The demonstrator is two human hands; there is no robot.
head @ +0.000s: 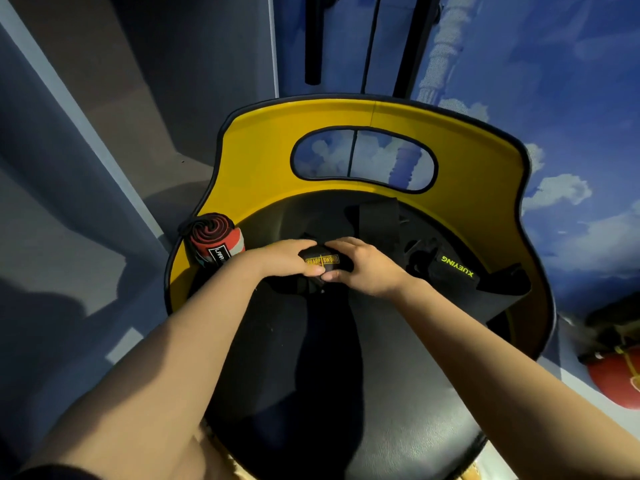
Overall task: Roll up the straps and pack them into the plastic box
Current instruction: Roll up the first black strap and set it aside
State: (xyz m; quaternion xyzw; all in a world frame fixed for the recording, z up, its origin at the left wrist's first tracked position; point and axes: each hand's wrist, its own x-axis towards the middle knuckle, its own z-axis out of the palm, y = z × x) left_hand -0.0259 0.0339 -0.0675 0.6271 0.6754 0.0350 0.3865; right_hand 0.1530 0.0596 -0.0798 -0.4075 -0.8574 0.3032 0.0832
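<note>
A black strap with a yellow label [322,260] lies partly rolled in the middle of a black seat [346,358]. My left hand [287,258] grips the roll from the left and my right hand [360,263] grips it from the right, thumbs meeting at its front. The strap's loose black tail [377,216] runs away toward the seat back. A red, black and white strap [216,242] stands rolled up at the seat's left edge. Another black strap with green lettering [457,270] lies unrolled to the right. No plastic box is in view.
The seat has a curved yellow back [259,161] with an oval cut-out. A blue cloud-painted wall [554,98] is behind and to the right. A grey wall and floor are at left. A red object [620,379] sits on the floor at far right.
</note>
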